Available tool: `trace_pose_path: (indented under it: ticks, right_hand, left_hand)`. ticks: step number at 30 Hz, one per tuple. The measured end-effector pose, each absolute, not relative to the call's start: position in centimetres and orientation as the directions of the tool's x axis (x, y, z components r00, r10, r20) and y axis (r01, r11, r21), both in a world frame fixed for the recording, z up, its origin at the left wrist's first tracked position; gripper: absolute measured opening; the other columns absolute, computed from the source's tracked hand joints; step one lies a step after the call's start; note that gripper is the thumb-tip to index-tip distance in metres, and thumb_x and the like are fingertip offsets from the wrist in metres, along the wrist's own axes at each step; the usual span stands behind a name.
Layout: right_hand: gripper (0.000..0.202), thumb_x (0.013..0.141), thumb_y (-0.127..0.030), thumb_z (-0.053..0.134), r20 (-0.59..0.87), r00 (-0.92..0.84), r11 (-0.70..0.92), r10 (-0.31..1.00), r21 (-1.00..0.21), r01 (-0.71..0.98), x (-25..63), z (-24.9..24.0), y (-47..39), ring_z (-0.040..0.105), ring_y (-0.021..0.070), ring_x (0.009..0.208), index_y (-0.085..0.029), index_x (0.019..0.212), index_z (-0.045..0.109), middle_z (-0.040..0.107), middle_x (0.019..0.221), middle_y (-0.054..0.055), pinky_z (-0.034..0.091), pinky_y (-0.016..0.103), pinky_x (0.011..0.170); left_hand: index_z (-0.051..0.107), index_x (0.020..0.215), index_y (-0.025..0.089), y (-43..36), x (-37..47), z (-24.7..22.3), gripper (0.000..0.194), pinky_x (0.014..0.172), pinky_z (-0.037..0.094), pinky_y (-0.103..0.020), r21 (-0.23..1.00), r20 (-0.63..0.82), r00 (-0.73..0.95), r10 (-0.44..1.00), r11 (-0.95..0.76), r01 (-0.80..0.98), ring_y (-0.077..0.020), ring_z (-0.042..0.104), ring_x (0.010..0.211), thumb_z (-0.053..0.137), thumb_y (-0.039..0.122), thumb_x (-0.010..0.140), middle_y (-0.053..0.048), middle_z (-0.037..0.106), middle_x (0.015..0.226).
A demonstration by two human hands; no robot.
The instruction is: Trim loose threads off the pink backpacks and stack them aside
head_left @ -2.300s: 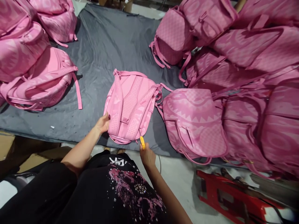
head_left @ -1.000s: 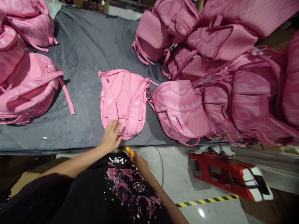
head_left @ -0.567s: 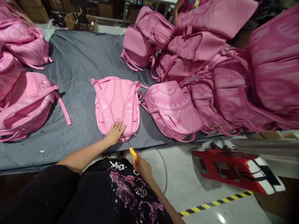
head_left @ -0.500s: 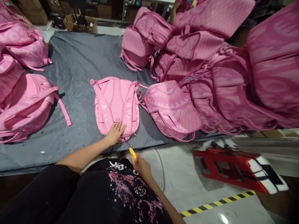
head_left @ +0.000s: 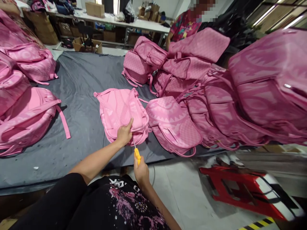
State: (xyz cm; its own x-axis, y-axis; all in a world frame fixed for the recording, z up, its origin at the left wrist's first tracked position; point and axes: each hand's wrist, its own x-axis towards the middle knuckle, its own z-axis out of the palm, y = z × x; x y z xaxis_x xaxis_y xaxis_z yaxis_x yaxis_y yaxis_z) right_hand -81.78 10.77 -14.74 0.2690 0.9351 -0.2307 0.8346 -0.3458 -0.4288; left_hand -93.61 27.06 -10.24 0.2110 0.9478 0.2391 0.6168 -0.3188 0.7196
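A pink backpack (head_left: pixel 112 105) lies on the grey-covered table in front of me, its padded back and shoulder straps facing up. My left hand (head_left: pixel 124 134) is on its near end, the index finger stretched over the fabric. The other fingers are folded round the bag's material and partly hidden. In my right hand (head_left: pixel 141 171) is a yellow-handled tool (head_left: pixel 137 156) with a thin metal shaft. The shaft points at the bag's near edge, close to my left hand; whether its tip touches the fabric cannot be made out.
Several pink backpacks (head_left: pixel 175 121) crowd the table's right side, and more pink backpacks (head_left: pixel 28 118) lie at the left. A person (head_left: pixel 184 25) stands behind the right pile. A red and white object (head_left: pixel 240 188) is on the floor at right. Cardboard boxes (head_left: pixel 94 9) stand farther back.
The view has tilted up. My left hand has gone from lying flat to gripping the backpack, which is now twisted and creased. The yellow tool stays at its near edge.
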Motion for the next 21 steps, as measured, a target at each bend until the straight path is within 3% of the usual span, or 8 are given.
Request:
trace_pose_path:
  ticks: [3, 5, 7, 9, 12, 15, 18, 21]
  right_hand:
    - [0.047, 0.1, -0.045, 0.023, -0.086, 0.236, -0.244, 0.968, -0.545, 0.802, -81.7, -13.3, 11.2, 0.07, 0.0247, 0.077, -0.014, 0.12, 0.052, 0.072, 0.085, 0.011, 0.041, 0.027, 0.062]
    - [0.051, 0.098, -0.047, 0.024, -0.043, 0.146, -0.141, 0.988, -0.617, 0.774, -81.2, -13.1, 10.6, 0.069, 0.0242, 0.073, -0.012, 0.122, 0.052, 0.071, 0.081, 0.011, 0.043, 0.027, 0.063]
    - [0.05, 0.096, -0.046, 0.027, -0.041, 0.055, -0.069, 0.998, -0.654, 0.754, -80.4, -13.6, 9.8, 0.069, 0.0237, 0.071, -0.011, 0.121, 0.054, 0.071, 0.08, 0.011, 0.044, 0.027, 0.063]
    - [0.047, 0.095, -0.044, 0.028, -0.071, 0.022, -0.062, 0.997, -0.631, 0.773, -79.5, -14.7, 9.3, 0.07, 0.0245, 0.072, -0.012, 0.117, 0.056, 0.072, 0.08, 0.011, 0.044, 0.027, 0.063]
    - [0.041, 0.096, -0.04, 0.029, -0.163, 0.029, -0.113, 0.986, -0.535, 0.837, -78.1, -16.8, 9.3, 0.071, 0.0252, 0.075, -0.015, 0.112, 0.058, 0.073, 0.082, 0.011, 0.043, 0.027, 0.061]
    - [0.036, 0.097, -0.038, 0.032, -0.297, 0.003, -0.142, 0.955, -0.448, 0.883, -77.1, -19.0, 9.6, 0.071, 0.0244, 0.078, -0.018, 0.111, 0.058, 0.074, 0.085, 0.009, 0.042, 0.027, 0.06]
    - [0.036, 0.098, -0.038, 0.031, -0.37, 0.001, -0.166, 0.929, -0.416, 0.894, -75.9, -20.6, 9.1, 0.071, 0.0249, 0.082, -0.017, 0.113, 0.056, 0.074, 0.089, 0.01, 0.043, 0.027, 0.061]
    - [0.041, 0.098, -0.043, 0.026, -0.392, -0.033, -0.167, 0.919, -0.464, 0.87, -74.6, -20.5, 7.9, 0.071, 0.0259, 0.08, -0.017, 0.109, 0.056, 0.073, 0.084, 0.01, 0.043, 0.028, 0.063]
  left_hand:
    - [0.026, 0.153, 0.027, 27.3, -92.9, -6.7, 0.082, 0.106, 0.039, -0.034, 0.971, 0.214, -0.116, 0.97, -0.198, 0.138, -0.0252, 0.055, 0.123, 0.06, 0.02, 0.079, -0.004, 0.066, 0.115]
    - [0.022, 0.152, 0.029, 26.2, -93.2, -7.0, 0.081, 0.108, 0.038, -0.03, 0.973, 0.155, -0.214, 0.964, -0.186, -0.136, -0.0211, 0.046, 0.132, 0.062, 0.026, 0.081, -0.003, 0.06, 0.128]
    - [0.03, 0.146, 0.027, 24.1, -94.2, -9.1, 0.071, 0.11, 0.038, -0.035, 0.964, 0.103, -0.254, 0.962, -0.159, -0.212, -0.0224, 0.045, 0.133, 0.062, 0.036, 0.083, -0.006, 0.06, 0.13]
    - [0.047, 0.133, 0.024, 21.1, -95.5, -11.8, 0.059, 0.106, 0.042, -0.044, 0.994, 0.055, -0.142, 0.988, -0.068, -0.086, -0.0286, 0.053, 0.125, 0.062, 0.047, 0.081, -0.011, 0.064, 0.122]
    - [0.067, 0.112, 0.026, 16.3, -98.3, -14.5, 0.041, 0.096, 0.049, -0.05, 0.97, -0.093, 0.225, 0.97, 0.037, 0.24, -0.0332, 0.066, 0.103, 0.056, 0.053, 0.083, -0.014, 0.071, 0.108]
    - [0.062, 0.129, 0.031, 14.2, -101.0, -15.0, 0.048, 0.11, 0.038, -0.051, 0.82, 0.014, 0.293, 0.956, -0.178, 0.544, -0.0355, 0.053, 0.127, 0.056, 0.047, 0.085, -0.012, 0.059, 0.136]
    - [0.043, 0.147, 0.025, 16.5, -102.7, -15.4, 0.073, 0.119, 0.018, -0.057, 0.463, 0.168, 0.309, 0.936, -0.351, 0.814, -0.0361, 0.019, 0.149, 0.065, 0.03, 0.078, -0.012, 0.029, 0.159]
    - [0.052, 0.14, 0.023, 20.9, -103.0, -15.7, 0.064, 0.116, 0.023, -0.055, 0.398, 0.158, 0.306, 0.939, -0.344, 0.851, -0.0332, 0.031, 0.144, 0.055, 0.012, 0.078, -0.012, 0.042, 0.152]
